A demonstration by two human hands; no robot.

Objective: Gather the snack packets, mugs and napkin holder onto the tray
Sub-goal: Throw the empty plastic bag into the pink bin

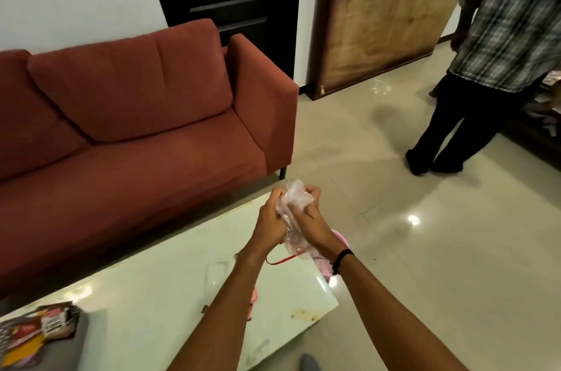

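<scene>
Clear plastic bag (293, 212), thin, limp and crackly, is bunched between both hands above the bench (170, 288); left hand (271, 219) and right hand (308, 209) clench it together. Snack packets (36, 331) lie lower left; light, graspable by edges.

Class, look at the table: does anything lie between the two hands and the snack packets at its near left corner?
Only bare table lies between. But the left hand and right hand both grip a crumpled clear plastic bag, so neither is free for the snack packets.

A pink object (329, 272) lies mostly hidden behind the right forearm; snack packets (36, 331) and a bystander (498, 46) are cropped by the frame's edges.
</scene>
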